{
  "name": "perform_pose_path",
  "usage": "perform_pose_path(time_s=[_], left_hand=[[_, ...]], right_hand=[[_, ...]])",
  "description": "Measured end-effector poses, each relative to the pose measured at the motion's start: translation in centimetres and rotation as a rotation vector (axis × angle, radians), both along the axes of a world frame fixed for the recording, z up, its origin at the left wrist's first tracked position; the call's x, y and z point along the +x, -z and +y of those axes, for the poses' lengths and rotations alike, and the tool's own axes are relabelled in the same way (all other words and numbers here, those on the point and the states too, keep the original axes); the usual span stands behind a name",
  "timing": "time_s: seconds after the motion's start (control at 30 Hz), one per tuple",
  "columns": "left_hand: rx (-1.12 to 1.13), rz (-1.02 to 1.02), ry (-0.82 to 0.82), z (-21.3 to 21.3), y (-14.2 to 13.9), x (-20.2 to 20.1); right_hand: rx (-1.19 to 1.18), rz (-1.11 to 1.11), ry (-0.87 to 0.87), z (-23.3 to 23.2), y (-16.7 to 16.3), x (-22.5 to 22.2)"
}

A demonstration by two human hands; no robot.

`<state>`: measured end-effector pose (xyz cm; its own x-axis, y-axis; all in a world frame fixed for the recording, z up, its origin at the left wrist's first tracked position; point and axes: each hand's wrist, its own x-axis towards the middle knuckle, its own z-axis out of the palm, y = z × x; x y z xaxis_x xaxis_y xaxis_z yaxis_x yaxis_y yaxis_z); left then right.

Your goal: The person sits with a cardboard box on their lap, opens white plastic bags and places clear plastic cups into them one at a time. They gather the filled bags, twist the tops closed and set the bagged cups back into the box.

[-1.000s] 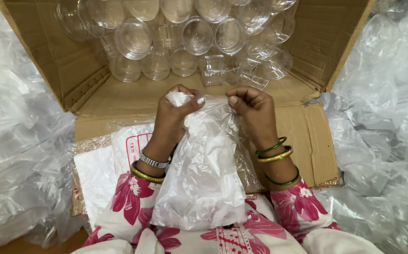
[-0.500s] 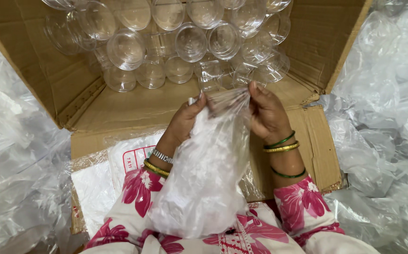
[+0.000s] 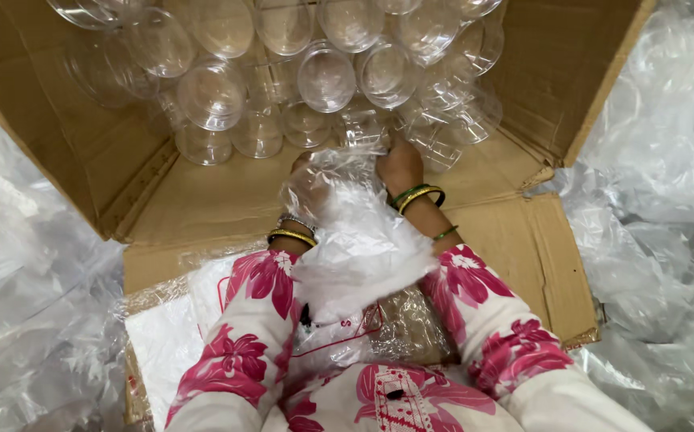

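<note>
A clear plastic bag [image 3: 359, 240] hangs between my two hands, its mouth pulled toward the box. My left hand [image 3: 305, 178] grips the bag's left rim and is partly veiled by the film. My right hand [image 3: 399, 166] grips the right rim, fingers reaching among the clear plastic cups [image 3: 327, 76] stacked in the tipped cardboard box [image 3: 195, 200]. Both wrists wear gold and green bangles, and my sleeves are white with pink flowers. What lies inside the bag is hidden by crumpled plastic.
Heaps of crumpled clear plastic film [image 3: 659, 184] lie on the right and on the left [image 3: 19, 320]. A cardboard flap [image 3: 531, 256] lies flat under my arms, with a white printed plastic sheet [image 3: 163, 336] over its left part.
Both hands have moved forward with the bag, from the flap's edge into the box up to the stacked cups. The view has shifted closer to the box.
</note>
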<state>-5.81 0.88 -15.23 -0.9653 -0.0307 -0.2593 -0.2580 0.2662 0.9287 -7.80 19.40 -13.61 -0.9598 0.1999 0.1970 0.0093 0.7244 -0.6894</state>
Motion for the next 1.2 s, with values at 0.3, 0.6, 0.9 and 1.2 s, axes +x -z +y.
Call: perform_pose_path(time_s=[0.3, 0.6, 0.9, 1.2], left_hand=[[0.196, 0.003, 0.007, -0.1, -0.8, -0.1], [0.601, 0.114, 0.008, 0.7, -5.6, 1.4], [0.505, 0.202, 0.168, 1.5, -11.7, 7.9], [0.82, 0.135, 0.195, 2.3, -13.0, 8.4]], right_hand=[[-0.601, -0.039, -0.309, 0.4, 0.1, -0.4], [-1.286, -0.001, -0.401, 1.2, -2.0, 3.3], [-1.336, -0.285, -0.553, 4.0, -9.7, 14.0], [-0.886, 0.293, -0.109, 21.8, -16.2, 18.5]])
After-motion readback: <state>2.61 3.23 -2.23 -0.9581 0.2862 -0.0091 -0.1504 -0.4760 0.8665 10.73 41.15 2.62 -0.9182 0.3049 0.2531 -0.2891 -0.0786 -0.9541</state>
